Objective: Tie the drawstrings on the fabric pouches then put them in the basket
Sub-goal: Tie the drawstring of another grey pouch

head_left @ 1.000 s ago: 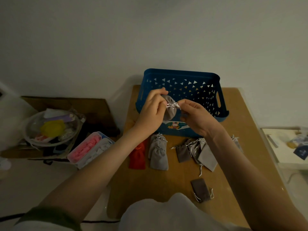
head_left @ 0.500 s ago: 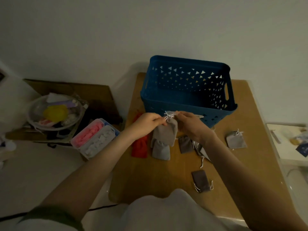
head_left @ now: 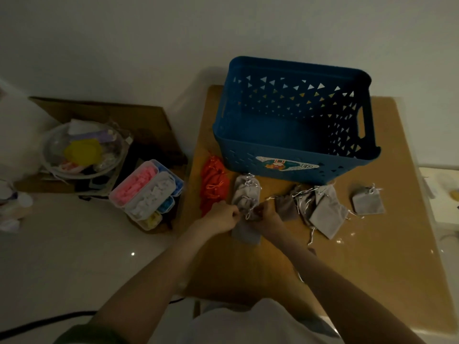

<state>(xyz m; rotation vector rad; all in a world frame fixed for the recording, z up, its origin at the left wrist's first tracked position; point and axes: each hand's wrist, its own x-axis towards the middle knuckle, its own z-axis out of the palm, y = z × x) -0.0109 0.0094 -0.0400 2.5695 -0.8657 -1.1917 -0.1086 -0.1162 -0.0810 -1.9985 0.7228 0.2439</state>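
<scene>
Head view, dim light.

- Left hand: fingers curled, pinching the white drawstring at the neck of a grey pouch.
- Right hand: fingers curled likewise, pinching the same drawstring from the other side. The two hands sit close together, nearly touching.
- The grey pouch's body shows below the hands, over the counter. Cannot tell whether it lies on the surface or hangs just above it. It is outside the blue basket, near the basket's front wall.
- The blue basket stands upright at the far part of the counter. It has triangular cut-outs in its walls and a cartoon sticker on the near wall.
- Stack of grey pouches is just beyond the hands, between them and the basket.
- Red pouches lie left of that stack, at the counter's left edge.
- A dark grey pouch sits right of the hands. Beside it are overlapping light grey pouches with loose strings trailing.
- Single grey pouch lies further right, apart from the others, its string gathered at the top.
- Off the counter, left: a divided plastic box with pink, white, blue and yellow contents.
- Beyond that box, a clear bowl with a yellow item rests on cardboard.
- Black cable lies on the floor at lower left.
</scene>
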